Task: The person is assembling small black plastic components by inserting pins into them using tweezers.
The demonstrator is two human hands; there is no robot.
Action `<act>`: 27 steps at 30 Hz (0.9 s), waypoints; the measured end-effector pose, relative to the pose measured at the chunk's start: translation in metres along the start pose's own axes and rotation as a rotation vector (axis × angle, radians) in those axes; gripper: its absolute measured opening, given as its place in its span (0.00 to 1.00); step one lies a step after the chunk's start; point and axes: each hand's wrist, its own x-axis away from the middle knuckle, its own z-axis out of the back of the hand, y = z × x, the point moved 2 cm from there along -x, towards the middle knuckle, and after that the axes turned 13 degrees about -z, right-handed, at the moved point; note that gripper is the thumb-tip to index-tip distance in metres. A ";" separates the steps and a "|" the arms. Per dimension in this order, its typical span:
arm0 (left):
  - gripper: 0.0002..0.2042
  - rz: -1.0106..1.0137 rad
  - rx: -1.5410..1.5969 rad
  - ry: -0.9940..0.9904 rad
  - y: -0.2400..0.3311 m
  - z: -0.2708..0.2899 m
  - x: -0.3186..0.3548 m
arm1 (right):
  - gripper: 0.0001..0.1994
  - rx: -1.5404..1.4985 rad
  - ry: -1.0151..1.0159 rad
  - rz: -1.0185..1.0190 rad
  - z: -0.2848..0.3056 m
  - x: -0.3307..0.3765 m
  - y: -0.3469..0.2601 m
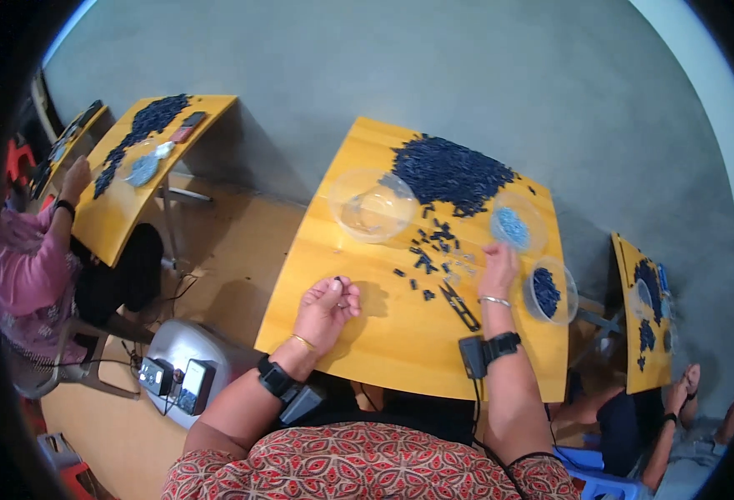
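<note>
While the left hand (325, 310) pinches a small dark piece (339, 281) between thumb and fingertip above the smooth yellow table (383, 350), the right hand (500, 268) is at the near edge of a round see-through bowl (539, 232) of tiny pale-blue bits (511, 227). Honestly can't tell if those curled fingers grip anything. There's also a lumpy heap of stubby dark sticks (450, 173) up top, and slim black snips (464, 312) lying just left of the right wrist.

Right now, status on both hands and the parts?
Left hand pinching small dark piece. Right hand by bowl of blue pieces, grip unclear. Black snips on table between the hands.
</note>
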 end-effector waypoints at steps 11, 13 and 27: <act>0.08 -0.190 0.036 0.187 0.003 -0.011 0.006 | 0.19 1.017 -0.902 0.634 -0.146 0.123 0.002; 0.08 -0.206 0.037 0.206 0.003 -0.009 0.006 | 0.22 1.105 -0.942 0.653 -0.153 0.127 0.008; 0.09 -0.210 0.040 0.124 -0.003 -0.006 0.000 | 0.25 1.269 -0.975 0.614 -0.123 0.149 0.005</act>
